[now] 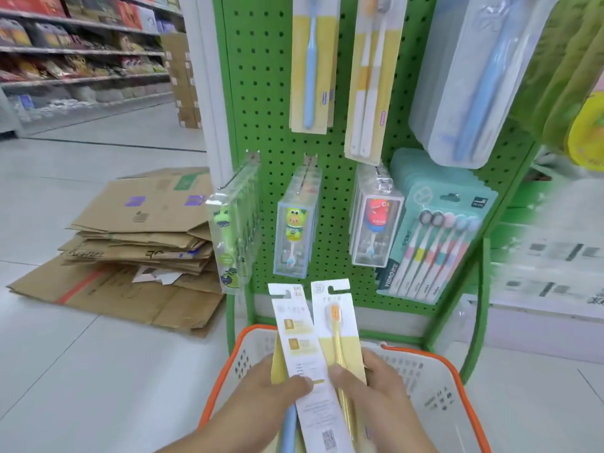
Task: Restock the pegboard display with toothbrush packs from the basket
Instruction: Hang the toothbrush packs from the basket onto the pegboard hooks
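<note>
Mid-sorting, by the look of it: left hand pinching a back-facing toothbrush pack with thumb curled over its printed card, right hand gripping a front-facing pack showing an orange brush under a clear blister. Both held above the basket, pale perforated plastic with an orange rim. Likely next: lining a hang slot up with a free hook. Beyond, green perforated pegboard carrying glossy boxed children's brushes and long yellow carded packs. Farther left, flattened cardboard on smooth pale tile.

Left hand and right hand — fingers curled, thumbs pinching.
</note>
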